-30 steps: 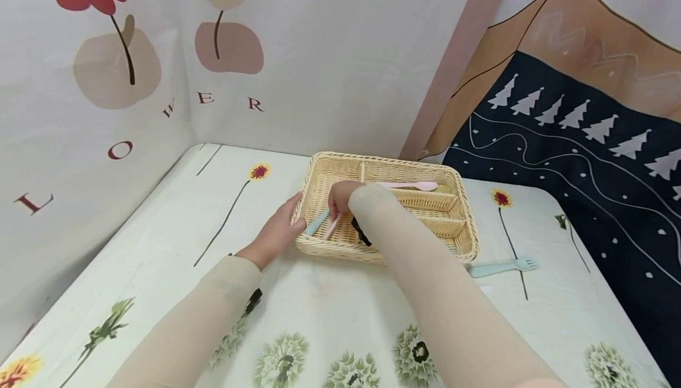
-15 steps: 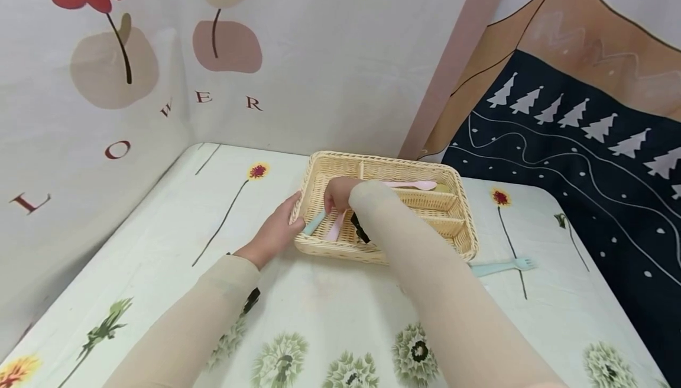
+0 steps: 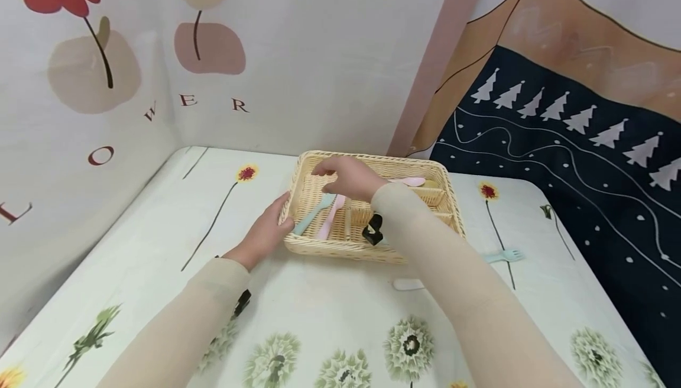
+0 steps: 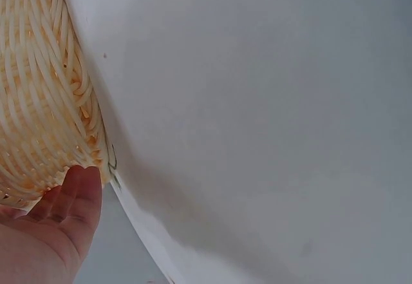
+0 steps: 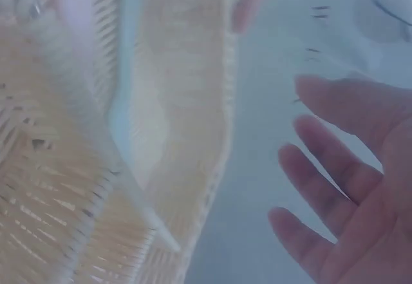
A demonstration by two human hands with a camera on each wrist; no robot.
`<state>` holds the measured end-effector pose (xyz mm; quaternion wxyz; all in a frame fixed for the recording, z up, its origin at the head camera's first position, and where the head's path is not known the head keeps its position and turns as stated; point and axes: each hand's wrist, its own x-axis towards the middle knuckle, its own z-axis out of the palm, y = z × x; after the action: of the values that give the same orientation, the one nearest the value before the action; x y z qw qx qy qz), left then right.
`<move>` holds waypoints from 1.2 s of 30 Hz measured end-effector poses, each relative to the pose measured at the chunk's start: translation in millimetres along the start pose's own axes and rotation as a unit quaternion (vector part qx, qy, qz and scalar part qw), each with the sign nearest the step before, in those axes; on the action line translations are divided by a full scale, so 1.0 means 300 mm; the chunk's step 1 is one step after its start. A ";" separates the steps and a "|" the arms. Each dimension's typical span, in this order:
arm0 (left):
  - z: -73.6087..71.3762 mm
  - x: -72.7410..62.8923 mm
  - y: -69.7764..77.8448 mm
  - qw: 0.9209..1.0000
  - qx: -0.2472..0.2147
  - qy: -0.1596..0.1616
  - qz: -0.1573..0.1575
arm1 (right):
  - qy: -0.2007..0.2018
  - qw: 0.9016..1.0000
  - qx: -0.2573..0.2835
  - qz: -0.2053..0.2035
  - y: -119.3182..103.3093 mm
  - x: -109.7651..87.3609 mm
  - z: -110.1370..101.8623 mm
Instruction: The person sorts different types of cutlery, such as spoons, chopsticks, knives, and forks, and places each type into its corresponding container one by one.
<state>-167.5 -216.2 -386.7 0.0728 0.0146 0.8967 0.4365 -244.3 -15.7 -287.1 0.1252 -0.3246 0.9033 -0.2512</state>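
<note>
A divided wicker basket (image 3: pixel 340 250) lies on the table. My left hand (image 3: pixel 259 234) grips its left end, thumb at the rim and fingers along the outer wall; the left wrist view shows those fingers (image 4: pixel 82 197) against the weave. Over the basket's left part hovers my right hand (image 3: pixel 353 179), fingers spread and holding nothing. Below it, in the left compartment, a light blue utensil (image 3: pixel 311 217) and a pink utensil (image 3: pixel 330 219) lie side by side. A pink spoon (image 3: pixel 414 181) rests in the back compartment, a yellowish piece (image 3: pixel 431 184) beside it. The right forearm covers part of the basket.
Right of the basket, a light blue fork (image 3: pixel 508 255) lies on the flowered tablecloth, partly behind the right sleeve. A white handle end (image 3: pixel 407 284) pokes out from under that forearm. Printed cloth walls (image 3: pixel 319 80) stand close behind the table.
My right hand has let go of the pink utensil, risen and opened. The pink utensil now lies beside the blue one. The white handle has come into view; my left hand stays at the basket.
</note>
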 end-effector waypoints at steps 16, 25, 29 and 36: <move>-0.008 0.009 -0.016 1.000 0.003 0.002 -0.002 | 0.160 0.973 0.163 -0.022 0.028 -0.198 -0.023; 0.001 0.006 -0.005 1.000 0.005 -0.005 -0.014 | 0.199 0.965 0.174 -0.005 0.072 -0.302 -0.002; 0.004 0.001 0.001 1.000 0.007 -0.007 -0.019 | 0.210 0.963 0.168 -0.003 0.102 -0.343 0.013; 0.002 0.000 0.003 1.000 0.008 -0.007 -0.016 | 0.231 0.962 0.149 -0.003 0.148 -0.423 0.026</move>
<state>-167.6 -215.1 -386.4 0.0857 0.0033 0.8997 0.4279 -168.4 93.3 -309.4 -0.0407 -0.2385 0.8589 -0.4513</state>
